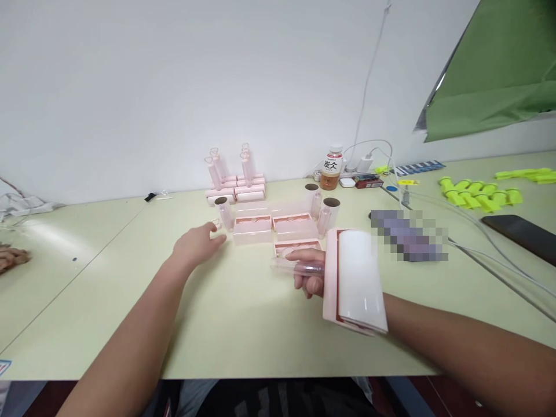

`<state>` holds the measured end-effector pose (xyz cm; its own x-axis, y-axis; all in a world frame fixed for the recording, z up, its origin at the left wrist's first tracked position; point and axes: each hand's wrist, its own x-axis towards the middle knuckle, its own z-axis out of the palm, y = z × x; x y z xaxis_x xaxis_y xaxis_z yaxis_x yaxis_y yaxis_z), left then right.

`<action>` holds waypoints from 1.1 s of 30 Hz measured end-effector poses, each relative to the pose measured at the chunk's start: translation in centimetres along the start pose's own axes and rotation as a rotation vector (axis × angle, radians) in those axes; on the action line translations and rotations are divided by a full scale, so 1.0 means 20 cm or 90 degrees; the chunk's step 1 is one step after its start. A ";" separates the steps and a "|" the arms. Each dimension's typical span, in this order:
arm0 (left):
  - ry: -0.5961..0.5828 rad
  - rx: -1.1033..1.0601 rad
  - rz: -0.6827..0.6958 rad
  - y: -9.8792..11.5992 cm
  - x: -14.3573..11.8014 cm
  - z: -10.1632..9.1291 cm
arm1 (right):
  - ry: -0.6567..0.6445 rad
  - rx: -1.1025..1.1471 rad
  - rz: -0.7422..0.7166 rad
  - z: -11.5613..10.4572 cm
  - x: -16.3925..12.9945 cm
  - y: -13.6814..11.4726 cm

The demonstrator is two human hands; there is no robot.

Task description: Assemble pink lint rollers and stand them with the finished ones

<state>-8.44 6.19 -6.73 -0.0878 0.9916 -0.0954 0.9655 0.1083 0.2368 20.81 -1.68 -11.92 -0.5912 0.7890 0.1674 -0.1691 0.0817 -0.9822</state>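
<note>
My right hand (pixel 310 284) is wrapped round the clear handle (pixel 286 266) of a lint roller (pixel 358 281), whose white sheet roll sits in a pale pink case, held sideways above the table. My left hand (pixel 197 246) is over the table on the left, thumb and forefinger apart. Close to its fingertips is a small pink piece, perhaps a heart-shaped handle end, partly hidden. Just beyond it stands a sheet roll (pixel 223 214) with a brown core. Open pink cases (pixel 252 231) lie in the middle, one partly behind my right hand.
Several lint rollers with upright heart-topped handles (pixel 212 174) stand by the wall. More rolls (pixel 330 214) and clear tubes stand right of the cases. Farther right are a drink bottle (pixel 331 171), white cables, a blurred-out object (pixel 406 234), yellow-green parts (pixel 478 194) and a dark phone (pixel 521 234).
</note>
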 end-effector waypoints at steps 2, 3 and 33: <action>-0.060 0.033 -0.004 -0.03 0.02 0.00 | 0.035 -0.084 -0.074 0.01 -0.01 -0.01; -0.066 0.041 0.001 -0.04 0.02 -0.01 | 0.060 -0.124 -0.113 0.01 -0.02 0.00; -0.507 -0.589 0.482 0.25 -0.31 0.22 | -0.031 -0.113 -0.184 0.05 -0.08 0.01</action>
<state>-2.07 0.23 -9.13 0.8226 0.5602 -0.0975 0.1870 -0.1046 0.9768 20.96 -3.47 -12.27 -0.5764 0.6883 0.4404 -0.1973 0.4057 -0.8924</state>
